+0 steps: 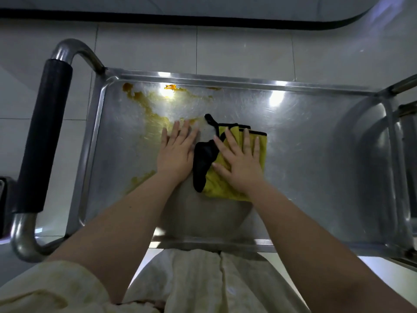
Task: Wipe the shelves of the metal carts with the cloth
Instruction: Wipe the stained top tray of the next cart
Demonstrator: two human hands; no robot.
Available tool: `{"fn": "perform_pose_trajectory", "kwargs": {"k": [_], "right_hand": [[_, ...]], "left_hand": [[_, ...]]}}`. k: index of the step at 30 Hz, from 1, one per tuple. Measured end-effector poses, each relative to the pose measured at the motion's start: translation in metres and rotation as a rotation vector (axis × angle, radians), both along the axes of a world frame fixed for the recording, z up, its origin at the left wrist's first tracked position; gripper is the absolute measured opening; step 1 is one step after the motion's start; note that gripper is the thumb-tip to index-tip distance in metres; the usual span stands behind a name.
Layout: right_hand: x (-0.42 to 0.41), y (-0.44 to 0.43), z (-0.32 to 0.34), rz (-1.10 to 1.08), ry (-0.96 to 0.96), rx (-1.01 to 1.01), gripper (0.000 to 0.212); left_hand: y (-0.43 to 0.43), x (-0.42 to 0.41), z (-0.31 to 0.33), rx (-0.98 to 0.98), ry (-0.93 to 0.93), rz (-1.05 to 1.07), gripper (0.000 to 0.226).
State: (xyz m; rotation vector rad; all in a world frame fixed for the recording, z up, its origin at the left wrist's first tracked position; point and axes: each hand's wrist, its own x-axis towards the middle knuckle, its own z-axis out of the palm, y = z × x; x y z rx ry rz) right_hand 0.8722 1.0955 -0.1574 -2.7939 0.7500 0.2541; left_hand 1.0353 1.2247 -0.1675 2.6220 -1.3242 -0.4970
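A single wide-angle camera worn on the person's head looks almost straight down onto the shallow stainless-steel top shelf of a cart. The shelf fills the middle of the frame, its long side running left to right. The view is close: two bare forearms reach in from the bottom edge, and the left hand and right hand lie near the centre. The black-padded steel tube handle bows along the left edge, probably from lens distortion. Pale glossy floor tiles show beyond the far rim.
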Motion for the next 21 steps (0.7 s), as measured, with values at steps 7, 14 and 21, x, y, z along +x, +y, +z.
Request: {"fn": "perform_pose_trajectory", "kwargs": {"k": [7,14,21], "right_hand": [[0.023,0.053,-0.006,-0.343,0.102,-0.013,0.067],[-0.028,-0.043,-0.007,-0.478,0.031,-0.025,0.079],[0.009,-0.004,-0.007,-0.453,0.094,-0.045,0.08]], "left_hand": [[0.031,0.022,-0.004,0.091,-0.108,0.086,0.057],[0.028,0.022,-0.01,0.053,-0.117,0.069,0.057],[0.027,0.025,-0.013,0.081,-0.141,0.071,0.057]]}}
